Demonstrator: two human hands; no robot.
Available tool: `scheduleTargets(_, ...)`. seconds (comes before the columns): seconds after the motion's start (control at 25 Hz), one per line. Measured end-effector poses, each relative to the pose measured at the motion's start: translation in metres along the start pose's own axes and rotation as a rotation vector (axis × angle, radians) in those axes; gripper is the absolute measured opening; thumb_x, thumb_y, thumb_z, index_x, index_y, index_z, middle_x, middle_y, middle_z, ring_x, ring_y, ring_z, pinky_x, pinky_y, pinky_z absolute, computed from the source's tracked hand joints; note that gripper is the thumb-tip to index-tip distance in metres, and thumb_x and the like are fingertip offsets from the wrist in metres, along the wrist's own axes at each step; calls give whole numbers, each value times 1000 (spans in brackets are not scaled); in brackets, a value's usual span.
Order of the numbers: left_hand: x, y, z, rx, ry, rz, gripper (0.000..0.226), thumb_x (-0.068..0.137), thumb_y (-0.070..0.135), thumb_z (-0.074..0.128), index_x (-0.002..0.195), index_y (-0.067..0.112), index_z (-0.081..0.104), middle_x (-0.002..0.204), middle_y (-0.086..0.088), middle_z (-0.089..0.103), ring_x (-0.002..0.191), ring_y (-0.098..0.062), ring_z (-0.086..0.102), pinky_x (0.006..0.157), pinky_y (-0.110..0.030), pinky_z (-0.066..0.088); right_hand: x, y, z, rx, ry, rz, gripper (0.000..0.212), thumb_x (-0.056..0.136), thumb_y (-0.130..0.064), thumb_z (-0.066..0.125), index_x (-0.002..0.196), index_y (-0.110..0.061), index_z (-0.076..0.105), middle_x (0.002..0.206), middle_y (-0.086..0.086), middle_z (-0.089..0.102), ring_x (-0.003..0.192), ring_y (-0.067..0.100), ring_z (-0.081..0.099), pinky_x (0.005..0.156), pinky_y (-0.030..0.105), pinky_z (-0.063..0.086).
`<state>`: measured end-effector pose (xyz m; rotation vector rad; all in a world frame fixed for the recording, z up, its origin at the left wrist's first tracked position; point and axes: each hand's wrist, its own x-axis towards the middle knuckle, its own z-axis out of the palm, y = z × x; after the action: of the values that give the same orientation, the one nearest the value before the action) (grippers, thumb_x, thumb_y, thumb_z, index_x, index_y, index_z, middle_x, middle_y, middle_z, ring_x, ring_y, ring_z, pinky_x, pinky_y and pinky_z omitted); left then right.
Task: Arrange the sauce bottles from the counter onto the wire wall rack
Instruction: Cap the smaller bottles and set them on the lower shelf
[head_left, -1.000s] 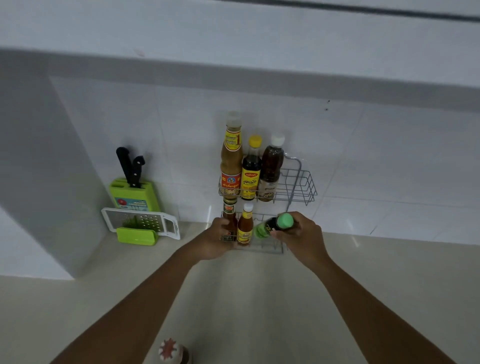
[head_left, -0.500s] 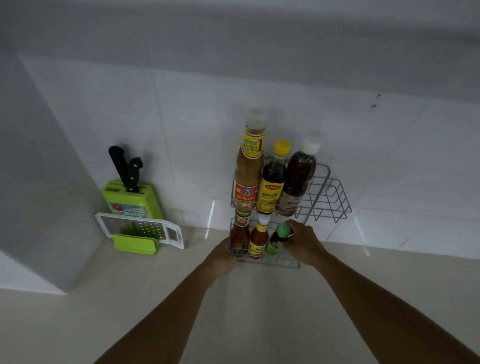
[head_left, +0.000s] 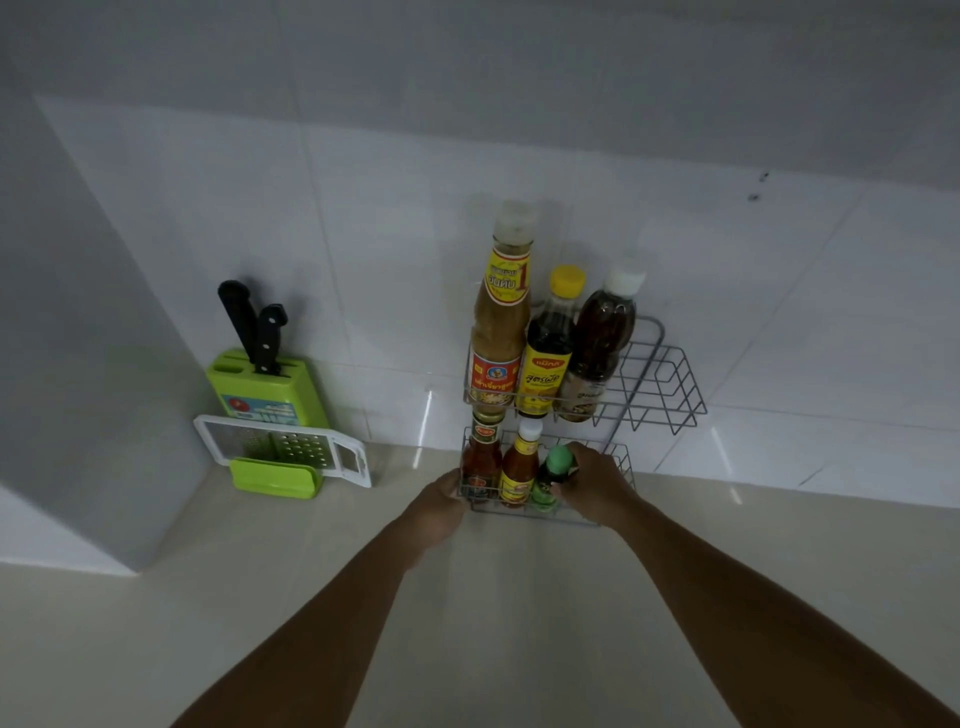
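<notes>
From the head camera I am seeing my right hand (head_left: 592, 486) gripping the green-capped bottle (head_left: 555, 475), fingers curled around its body, as it is standing on the lower shelf of the wire rack (head_left: 660, 384), just beside the orange bottle (head_left: 519, 470). My left hand (head_left: 439, 501) is touching the shelf's left corner; I cannot tell how its fingers are set. Three tall bottles (head_left: 545, 348) are filling the upper shelf.

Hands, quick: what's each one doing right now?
Left hand: gripping the left edge of the lower basket.
Right hand: closed on the green-capped bottle, standing in that basket.
</notes>
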<state>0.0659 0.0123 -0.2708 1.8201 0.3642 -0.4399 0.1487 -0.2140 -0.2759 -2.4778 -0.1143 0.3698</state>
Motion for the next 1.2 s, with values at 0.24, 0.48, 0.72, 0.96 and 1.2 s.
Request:
scheduleTargets(0.24, -1, -31, -24, -106, 3, -95, 64, 95, -5, 40, 153, 16, 25, 150, -11, 45, 113, -20, 57, 81, -19, 48, -34, 15, 2, 93, 40, 17, 96, 62, -28, 93, 145, -17, 46, 140, 7, 55, 134, 26, 48, 105, 37, 44)
scheduleTargets(0.48, -56, -77, -58, -39, -29, -55, 56, 93, -16, 40, 145, 5, 37, 101, -13, 61, 71, -13, 65, 57, -11, 49, -115, 15, 11, 58, 230, -129, 57, 85, -10, 75, 137, -11, 54, 136, 10, 54, 130, 29, 43, 102, 27, 32)
scheduleTargets(0.72, -145, -153, -86, 591, -72, 55, 70, 84, -8, 57, 146, 18, 39, 149, -9, 42, 129, -20, 46, 97, -20, 38, -199, -29, 41, 126, 14, -280, 35, 86, -14, 71, 118, -28, 67, 117, -7, 65, 83, -5, 65, 66, 9, 47)
scheduleTargets(0.96, -204, -194, -64, 515, -101, 47, 90, 70, 13, 82, 146, 31, 38, 151, 7, 37, 136, -15, 38, 104, -22, 35, -271, -100, 91, 101, -417, -536, 69, 75, -40, 81, 136, -46, 50, 134, -21, 50, 97, 5, 65, 69, 16, 51)
scheduleTargets(1.2, -221, -199, -8, 193, -35, 147, 57, 67, 47, 82, 118, 38, 60, 115, 15, 68, 108, -4, 63, 97, -36, 52, -284, -113, 120, 31, -204, -464, 33, 79, -37, 72, 110, -28, 71, 103, -7, 75, 101, 12, 65, 87, 33, 58)
